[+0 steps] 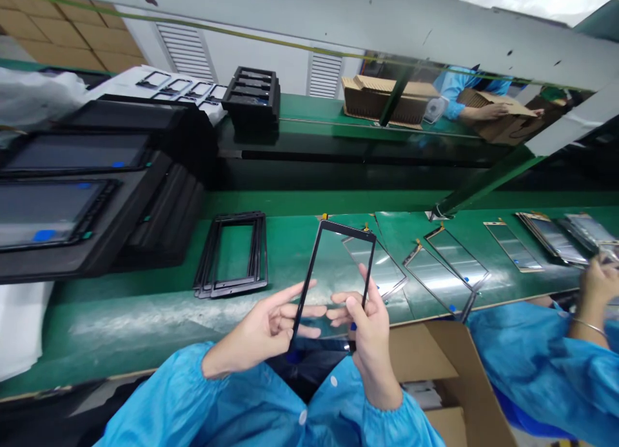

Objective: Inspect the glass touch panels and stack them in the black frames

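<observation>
Clamped on its side edges by left hand [268,327] and right hand [371,321], black-framed touch panel [333,273] looks light, stiff, fragile; keep to rims

Bright light leaves pale glare on the green bench [159,321], and wide-angle distortion stretches the outer edges.

Bright blue smock [169,402], gathered cuffs [387,409], white buttons [302,417].

One held glass panel [333,273], two louvred vents [186,50], perhaps three or four black frames [239,284]
</observation>
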Motion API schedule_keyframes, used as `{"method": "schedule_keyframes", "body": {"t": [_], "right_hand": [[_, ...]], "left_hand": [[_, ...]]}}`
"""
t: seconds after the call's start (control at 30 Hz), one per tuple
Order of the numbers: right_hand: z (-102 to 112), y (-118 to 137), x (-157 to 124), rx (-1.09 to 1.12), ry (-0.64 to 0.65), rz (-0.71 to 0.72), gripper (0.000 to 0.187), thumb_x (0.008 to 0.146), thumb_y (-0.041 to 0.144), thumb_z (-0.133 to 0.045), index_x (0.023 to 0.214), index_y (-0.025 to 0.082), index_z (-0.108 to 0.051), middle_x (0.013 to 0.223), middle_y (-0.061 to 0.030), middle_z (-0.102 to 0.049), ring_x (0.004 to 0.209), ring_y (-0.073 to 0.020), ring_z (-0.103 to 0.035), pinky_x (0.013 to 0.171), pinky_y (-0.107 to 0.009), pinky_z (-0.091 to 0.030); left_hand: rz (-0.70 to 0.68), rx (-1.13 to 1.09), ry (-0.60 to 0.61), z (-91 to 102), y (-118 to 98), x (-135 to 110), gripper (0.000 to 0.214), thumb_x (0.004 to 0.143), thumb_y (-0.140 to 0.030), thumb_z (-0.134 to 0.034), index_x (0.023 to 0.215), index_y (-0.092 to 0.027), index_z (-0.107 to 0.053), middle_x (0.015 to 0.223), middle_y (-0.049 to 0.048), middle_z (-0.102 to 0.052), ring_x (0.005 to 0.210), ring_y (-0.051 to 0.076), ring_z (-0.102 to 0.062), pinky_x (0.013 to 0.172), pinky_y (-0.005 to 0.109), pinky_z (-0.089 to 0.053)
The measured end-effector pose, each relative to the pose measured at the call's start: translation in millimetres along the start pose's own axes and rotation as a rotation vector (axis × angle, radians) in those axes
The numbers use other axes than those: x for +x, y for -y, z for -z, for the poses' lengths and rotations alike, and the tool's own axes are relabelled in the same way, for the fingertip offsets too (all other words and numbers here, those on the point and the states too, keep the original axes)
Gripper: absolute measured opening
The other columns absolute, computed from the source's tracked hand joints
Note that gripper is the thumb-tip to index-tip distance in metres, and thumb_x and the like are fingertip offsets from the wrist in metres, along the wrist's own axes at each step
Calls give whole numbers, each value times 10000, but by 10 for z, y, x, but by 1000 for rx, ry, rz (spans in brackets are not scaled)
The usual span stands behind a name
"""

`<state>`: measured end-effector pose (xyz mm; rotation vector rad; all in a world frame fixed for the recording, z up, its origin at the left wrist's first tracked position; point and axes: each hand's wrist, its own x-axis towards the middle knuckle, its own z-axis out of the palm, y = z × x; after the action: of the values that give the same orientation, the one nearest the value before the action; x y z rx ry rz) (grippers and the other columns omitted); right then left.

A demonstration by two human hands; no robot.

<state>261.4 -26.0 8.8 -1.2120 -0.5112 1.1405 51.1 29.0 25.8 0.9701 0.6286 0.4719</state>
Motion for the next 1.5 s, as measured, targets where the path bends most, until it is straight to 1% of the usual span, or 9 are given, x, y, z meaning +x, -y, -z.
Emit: {"method": "schedule_keyframes", "body": {"t": [0.37, 0.67, 0.8, 0.87, 0.97, 1.03, 1.3, 1.4, 1.5], "right_hand": [[-153, -148, 47, 27, -5, -67, 1134, 805, 468, -898, 1687, 156, -258, 893, -78, -847, 619, -223, -810, 533, -255, -638], [-254, -205, 28, 26, 30, -63, 1042, 851, 457, -867, 1672, 171, -294, 920, -77, -851, 626, -215, -809, 536, -260, -639], [-290, -174, 20, 31, 41, -75, 1064, 850, 447, -873, 1677, 152, -272, 911, -82, -852, 610, -195, -800, 537, -235, -626], [-303, -175, -1, 34, 59, -81, 1076, 849, 450, -874, 1679, 141, -262, 913, -90, -852, 609, -194, -800, 537, -231, -622], [-314, -210, -66, 19, 122, -98, 1062, 868, 467, -858, 1680, 138, -259, 923, -104, -850, 626, -212, -809, 540, -246, -624], [-317, -240, -117, 12, 147, -112, 1043, 873, 471, -856, 1675, 142, -277, 917, -105, -848, 635, -224, -812, 538, -258, -626], [-293, -288, -213, 18, 127, -106, 1010, 885, 464, -850, 1662, 139, -291, 889, -101, -842, 606, -208, -800, 512, -226, -594], [-252, -330, -225, 1, 121, -111, 1043, 876, 484, -856, 1666, 141, -267, 911, -115, -845, 618, -220, -803, 510, -233, -585], [-250, -352, -211, 23, 57, -81, 1027, 869, 471, -867, 1658, 168, -282, 905, -88, -844, 622, -210, -796, 538, -244, -591]], "left_hand": [[-66, -16, -14, 249, 137, 27, 762, 943, -270, -823, 1615, -242, -465, 1400, 249, -719, 1048, 314, -822, 775, 200, -562], [-98, -81, -37, 355, 153, -23, 783, 869, -263, -898, 1553, -229, -518, 1340, 243, -753, 996, 336, -833, 822, 307, -628], [-124, -52, -64, 364, 158, -21, 805, 916, -319, -850, 1607, -222, -448, 1263, 241, -784, 896, 307, -847, 830, 353, -633], [-168, -27, -82, 376, 108, -14, 875, 926, -330, -836, 1666, -256, -374, 1327, 245, -753, 1005, 319, -829, 885, 374, -625], [-232, -41, -72, 421, -19, 6, 985, 881, -281, -864, 1695, -369, -315, 1597, 235, -553, 1222, 374, -747, 925, 395, -631], [-219, -40, -65, 453, -102, 24, 992, 869, -212, -848, 1689, -394, -320, 1642, 224, -501, 1170, 371, -772, 849, 362, -657], [-143, -32, -121, 432, -211, 141, 649, 929, -127, -658, 1535, -269, -473, 1408, 197, -706, 893, 308, -843, 627, 302, -672], [-117, 7, -192, 369, -234, 184, 456, 1007, -247, -632, 1451, -224, -528, 1340, 201, -748, 763, 262, -841, 617, 299, -665], [-124, 17, -252, 282, -217, 167, 507, 1053, -425, -616, 1503, -204, -539, 1337, 222, -756, 805, 268, -844, 665, 299, -659]]}}
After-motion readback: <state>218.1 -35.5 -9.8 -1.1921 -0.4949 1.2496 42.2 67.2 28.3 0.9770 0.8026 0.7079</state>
